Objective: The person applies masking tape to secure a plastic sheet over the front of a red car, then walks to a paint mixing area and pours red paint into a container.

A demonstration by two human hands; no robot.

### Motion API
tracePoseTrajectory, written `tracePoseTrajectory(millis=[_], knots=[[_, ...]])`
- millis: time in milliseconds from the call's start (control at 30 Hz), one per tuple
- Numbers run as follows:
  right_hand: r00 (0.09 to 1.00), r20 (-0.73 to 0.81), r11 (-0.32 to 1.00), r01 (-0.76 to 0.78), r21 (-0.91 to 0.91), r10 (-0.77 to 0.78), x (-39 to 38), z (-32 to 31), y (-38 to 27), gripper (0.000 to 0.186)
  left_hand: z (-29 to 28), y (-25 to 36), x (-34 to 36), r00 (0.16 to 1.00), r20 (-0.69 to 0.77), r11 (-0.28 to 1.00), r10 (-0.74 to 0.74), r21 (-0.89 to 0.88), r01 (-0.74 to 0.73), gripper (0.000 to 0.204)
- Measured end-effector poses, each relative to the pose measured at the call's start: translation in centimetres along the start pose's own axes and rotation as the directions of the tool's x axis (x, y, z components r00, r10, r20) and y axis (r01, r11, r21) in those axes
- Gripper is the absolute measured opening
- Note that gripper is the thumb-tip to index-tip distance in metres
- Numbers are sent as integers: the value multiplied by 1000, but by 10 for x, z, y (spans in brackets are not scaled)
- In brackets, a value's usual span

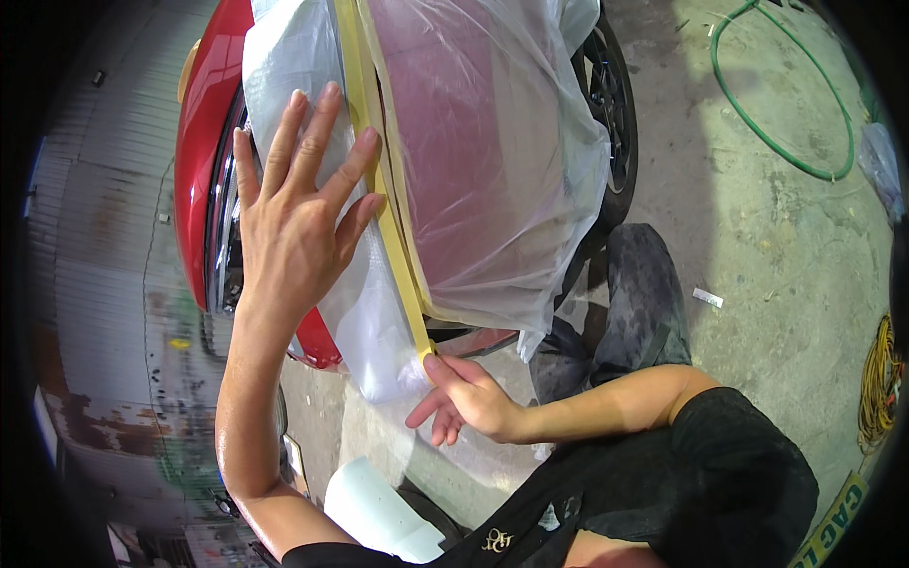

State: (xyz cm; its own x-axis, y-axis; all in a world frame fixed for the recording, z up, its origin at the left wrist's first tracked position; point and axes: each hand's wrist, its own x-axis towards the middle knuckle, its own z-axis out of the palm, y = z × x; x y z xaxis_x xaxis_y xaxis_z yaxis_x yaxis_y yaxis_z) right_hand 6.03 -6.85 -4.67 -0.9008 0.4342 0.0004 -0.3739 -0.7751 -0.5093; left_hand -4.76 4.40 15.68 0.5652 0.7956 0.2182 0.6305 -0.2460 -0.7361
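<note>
My left hand (298, 199) lies with fingers spread on clear plastic film (374, 346), its thumb and index fingertip at a long strip of yellow masking tape (402, 270). The tape runs along the film's edge on a red car (206, 142). At the strip's near end, my right hand (478, 402) pinches the tape at the thumb; the other fingers are loosely bent below. Some of the right hand's grip is hidden. More translucent film (511, 189) drapes over the panel to the right of the strip. The headlight (225, 218) shows uncovered to the left of my left hand.
A black wheel (615, 114) stands to the right of the draped film. On the concrete floor lie a green hose (838, 176), a coiled yellow cable (876, 388) and a small white slip (707, 298). A pale curved piece (379, 516) is below, near my body.
</note>
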Motion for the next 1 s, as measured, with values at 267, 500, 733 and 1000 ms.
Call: tracePoseTrajectory(millis=[267, 500, 733, 1000], knots=[[988, -51, 990, -143, 14, 143, 21, -8, 13, 66, -5, 2, -4, 999, 30, 998, -28, -47, 29, 69], [987, -84, 990, -141, -30, 138, 23, -13, 31, 65, -6, 0, -10, 995, 93, 1000, -22, -2, 23, 104], [997, -70, 998, -29, -59, 24, -2, -3, 45, 61, -6, 7, -16, 985, 160, 997, -69, 30, 65, 126], [986, -150, 993, -87, -84, 74, 12, -16, 47, 66, -12, 24, -17, 963, 215, 978, -165, -88, 187, 133]])
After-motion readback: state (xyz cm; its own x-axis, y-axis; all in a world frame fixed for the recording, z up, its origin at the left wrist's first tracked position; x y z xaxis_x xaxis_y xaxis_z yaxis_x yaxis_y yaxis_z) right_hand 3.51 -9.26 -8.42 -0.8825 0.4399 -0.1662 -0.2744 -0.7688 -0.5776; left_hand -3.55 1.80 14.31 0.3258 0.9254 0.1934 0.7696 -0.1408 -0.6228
